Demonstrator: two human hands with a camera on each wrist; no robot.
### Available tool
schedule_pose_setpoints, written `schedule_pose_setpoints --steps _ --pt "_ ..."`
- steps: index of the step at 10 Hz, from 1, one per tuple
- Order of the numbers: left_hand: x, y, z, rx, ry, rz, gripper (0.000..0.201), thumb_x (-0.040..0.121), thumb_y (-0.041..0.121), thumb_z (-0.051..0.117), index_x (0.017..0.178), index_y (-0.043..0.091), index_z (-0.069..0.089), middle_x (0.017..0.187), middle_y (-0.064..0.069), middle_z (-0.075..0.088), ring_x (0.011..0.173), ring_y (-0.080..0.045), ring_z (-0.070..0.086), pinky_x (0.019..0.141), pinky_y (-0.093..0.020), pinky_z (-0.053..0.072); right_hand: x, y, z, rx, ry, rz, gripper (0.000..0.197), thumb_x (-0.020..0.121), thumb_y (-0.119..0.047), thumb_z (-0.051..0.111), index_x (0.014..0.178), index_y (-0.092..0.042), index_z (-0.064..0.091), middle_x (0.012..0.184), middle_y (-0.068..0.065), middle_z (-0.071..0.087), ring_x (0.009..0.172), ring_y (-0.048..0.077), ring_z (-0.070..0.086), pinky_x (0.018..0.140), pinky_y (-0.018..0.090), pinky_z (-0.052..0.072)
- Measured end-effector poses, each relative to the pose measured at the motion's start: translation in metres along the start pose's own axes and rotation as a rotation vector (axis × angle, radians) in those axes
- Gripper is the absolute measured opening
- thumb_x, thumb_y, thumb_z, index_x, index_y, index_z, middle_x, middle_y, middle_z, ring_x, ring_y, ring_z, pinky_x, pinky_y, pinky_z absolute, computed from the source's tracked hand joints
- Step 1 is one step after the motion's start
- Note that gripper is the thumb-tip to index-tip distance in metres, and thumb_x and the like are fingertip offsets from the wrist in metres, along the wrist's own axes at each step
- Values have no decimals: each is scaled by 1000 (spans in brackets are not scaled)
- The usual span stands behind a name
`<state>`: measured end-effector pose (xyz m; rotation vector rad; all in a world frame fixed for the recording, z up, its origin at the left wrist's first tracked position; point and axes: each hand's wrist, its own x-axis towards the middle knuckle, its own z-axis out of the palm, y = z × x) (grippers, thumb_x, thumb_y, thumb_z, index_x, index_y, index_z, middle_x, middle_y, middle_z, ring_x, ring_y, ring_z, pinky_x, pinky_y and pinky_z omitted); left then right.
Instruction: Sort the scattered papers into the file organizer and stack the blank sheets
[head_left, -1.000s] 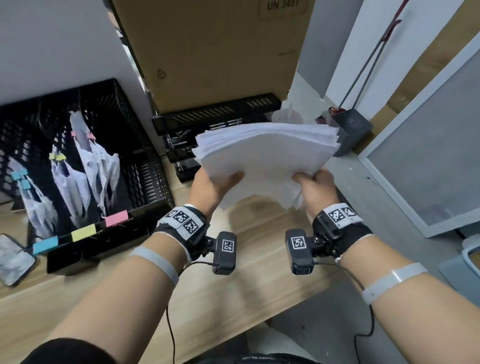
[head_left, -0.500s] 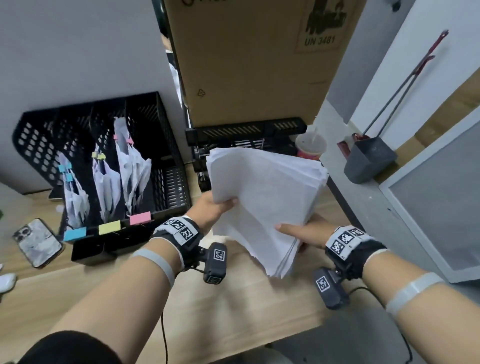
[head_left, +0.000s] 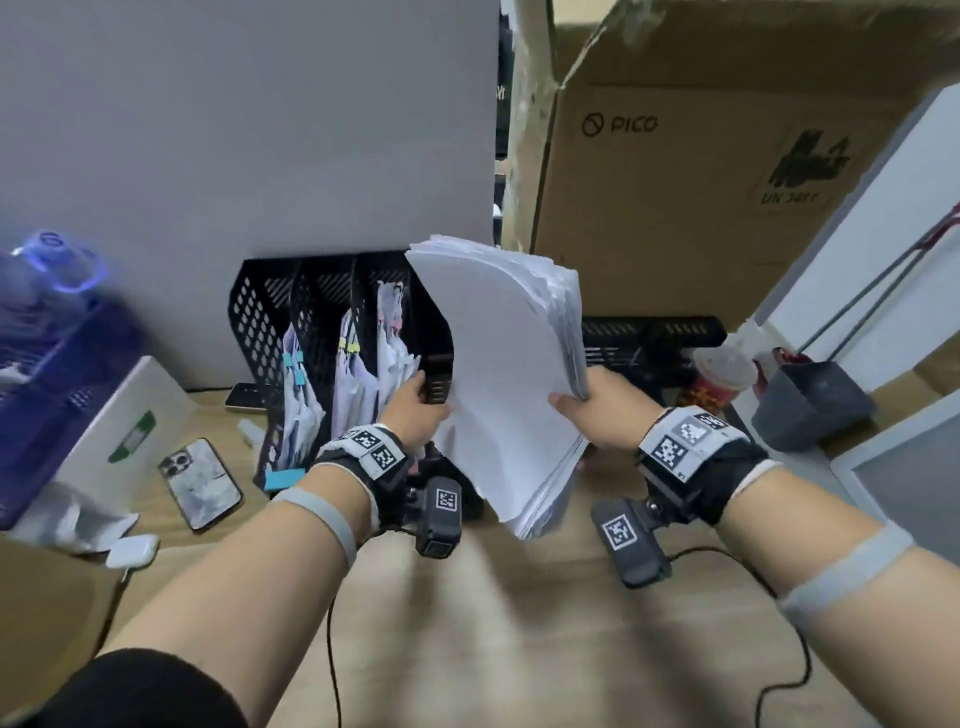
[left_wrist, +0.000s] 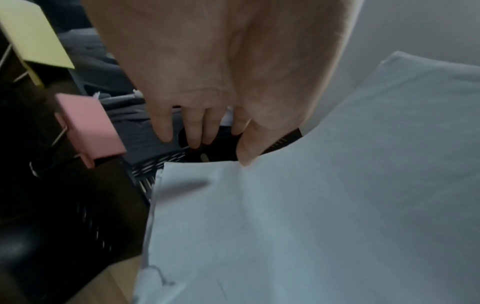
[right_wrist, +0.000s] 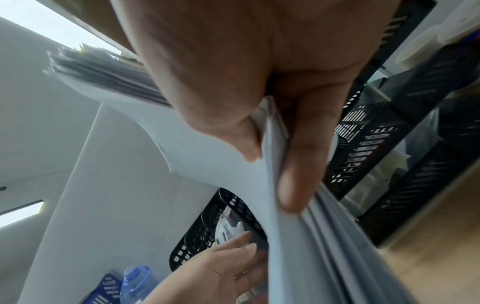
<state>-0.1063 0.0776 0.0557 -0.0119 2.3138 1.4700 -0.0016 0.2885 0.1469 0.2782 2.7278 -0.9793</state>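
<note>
Light wooden worktop against a grey wall, brown cardboard box standing at the back right.

Thick stack of blank white sheets held upright above the worktop, bowed, just right of the black perforated plastic file organizer. Right hand grasping the stack's right edge, thumb on the near face and fingers behind. Left hand relaxed, fingers straight, reaching to the organizer's right-hand wall beside the stack's left edge; thumb tip at the paper's edge in the left wrist view, touching or not cannot be told. Crumpled white papers clipped in blue, yellow and pink standing in the organizer's compartments. Grey-backed smartphone lying flat left of the organizer.
</note>
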Motion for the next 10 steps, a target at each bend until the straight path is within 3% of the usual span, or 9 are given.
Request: schedule_pose_setpoints --steps 1,2,3,4,5,6,8,9,10 --pt "7 -5 -19 -21 -21 0 53 94 2 57 143 16 43 127 1 60 125 -20 52 96 -16 43 19 -29 14 -55 45 62 35 99 -21 49 64 -21 46 68 -2 51 74 23 53 61 27 35" --pt "12 -9 -35 -47 -57 -10 74 94 9 59 157 12 22 151 -12 46 138 -25 46 116 -37 37 43 -51 30 -104 110 110 21 94 -15 48 76 -13 57 85 12 63 91 35 62 70 32 44" --pt "16 -13 -48 -137 -80 -14 73 95 7 58 158 14 22 150 -15 46 137 -27 47 116 -46 38 61 -71 48 -126 177 131 16 87 -7 45 76 -16 54 85 12 60 86 37 60 70 33 42" --pt "20 -19 -55 -161 -108 10 71 96 6 57 158 15 24 147 -13 50 135 -28 49 114 -46 40 77 -84 73 -149 260 137 39 86 -7 43 119 -24 57 97 12 64 77 31 51 69 30 39" --pt "26 -27 -61 -186 -127 23 67 96 5 56 156 16 28 141 -12 57 129 -24 55 112 -46 42 91 -89 100 -166 310 174 38 88 -12 46 126 -20 47 103 19 64 84 40 59 69 37 46" --pt "25 -32 -66 -201 -130 63 59 96 -1 53 151 10 36 135 -9 59 117 -14 57 100 -31 47 102 -88 124 -151 341 252 31 89 -13 48 119 -17 43 102 22 64 92 44 63 70 40 49" --pt "22 -46 -79 -236 -157 74 48 98 3 53 143 17 49 122 -6 71 97 -16 63 82 -28 48 110 -76 157 86 352 394 24 89 -21 53 113 -17 55 106 22 66 94 44 63 76 38 50" --pt "20 -42 -85 -284 -163 89 40 100 6 47 139 15 52 120 -5 72 104 -16 68 91 -33 51 110 -73 157 267 379 435 36 89 -35 58 119 -15 61 118 19 66 107 41 62 89 36 48" --pt "13 -35 -92 -372 -155 88 33 101 8 46 133 10 56 120 -9 72 110 -24 70 100 -40 52 102 -79 138 351 456 349 37 88 -36 60 118 -15 59 114 13 67 102 35 63 86 34 48"
